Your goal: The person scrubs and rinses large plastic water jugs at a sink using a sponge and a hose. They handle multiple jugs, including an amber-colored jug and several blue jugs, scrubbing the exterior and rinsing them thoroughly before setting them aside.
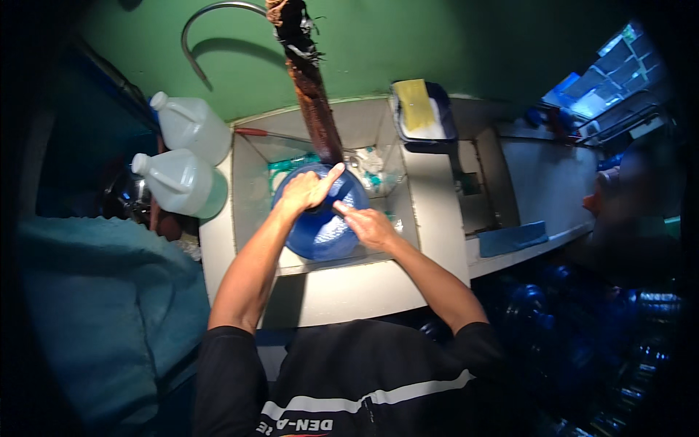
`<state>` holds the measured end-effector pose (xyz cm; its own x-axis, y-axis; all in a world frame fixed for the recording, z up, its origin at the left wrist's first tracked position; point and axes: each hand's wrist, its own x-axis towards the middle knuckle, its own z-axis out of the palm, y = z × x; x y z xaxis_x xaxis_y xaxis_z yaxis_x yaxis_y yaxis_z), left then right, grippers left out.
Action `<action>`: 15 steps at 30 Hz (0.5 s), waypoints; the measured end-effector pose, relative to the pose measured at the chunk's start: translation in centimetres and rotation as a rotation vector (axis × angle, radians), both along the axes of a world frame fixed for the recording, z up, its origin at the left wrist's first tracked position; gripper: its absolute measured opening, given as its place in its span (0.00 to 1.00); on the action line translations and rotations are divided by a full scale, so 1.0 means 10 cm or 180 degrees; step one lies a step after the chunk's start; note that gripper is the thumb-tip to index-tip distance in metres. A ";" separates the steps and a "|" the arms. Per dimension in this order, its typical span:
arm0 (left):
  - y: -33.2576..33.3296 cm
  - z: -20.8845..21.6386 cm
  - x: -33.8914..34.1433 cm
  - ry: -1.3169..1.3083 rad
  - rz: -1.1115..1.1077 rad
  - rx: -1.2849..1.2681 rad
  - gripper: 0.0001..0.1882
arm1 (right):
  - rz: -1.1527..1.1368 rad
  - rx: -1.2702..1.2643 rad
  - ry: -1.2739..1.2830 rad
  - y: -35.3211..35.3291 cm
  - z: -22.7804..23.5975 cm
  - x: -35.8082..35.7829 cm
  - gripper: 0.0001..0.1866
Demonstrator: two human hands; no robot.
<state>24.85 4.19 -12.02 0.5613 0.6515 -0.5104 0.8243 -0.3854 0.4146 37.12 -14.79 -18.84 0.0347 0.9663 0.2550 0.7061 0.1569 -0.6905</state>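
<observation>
A big, round blue water jug [324, 237] sits in a tiled sink basin [251, 197], with its rounded surface facing me. My left hand [309, 191] is closed on its upper part, near the middle, with the thumb sticking out toward the right. Against the jug's right side is my right hand [370, 227], fingers curled on it and one digit pointing inward. What lies beneath both palms is hidden. Around the jug in the basin are several clear and green plastic pieces [371, 160]. A red-handled tool [251, 132] leans across the basin's far left corner.
Two translucent white jugs [178, 182] stand left of the basin. A rusty, wrapped pole [309, 87] comes down behind the blue jug. A dark blue tub [444, 120] with a yellow cloth [415, 105] rests at the back right. Several blue bottles [531, 298] lie low at the right.
</observation>
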 end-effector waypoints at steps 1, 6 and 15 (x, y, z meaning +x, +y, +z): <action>-0.02 0.03 -0.02 -0.0020 0.0163 -0.0101 0.62 | -0.0061 -0.0028 0.0051 0.02 -0.02 0.00 0.25; -0.02 0.04 0.01 0.0025 0.0482 -0.0071 0.62 | -0.0074 -0.0189 -0.0294 0.21 -0.06 0.05 0.25; 0.03 0.07 0.17 -0.0094 0.0542 0.0256 0.49 | 0.0251 -0.0325 -0.0935 0.11 -0.01 0.24 0.22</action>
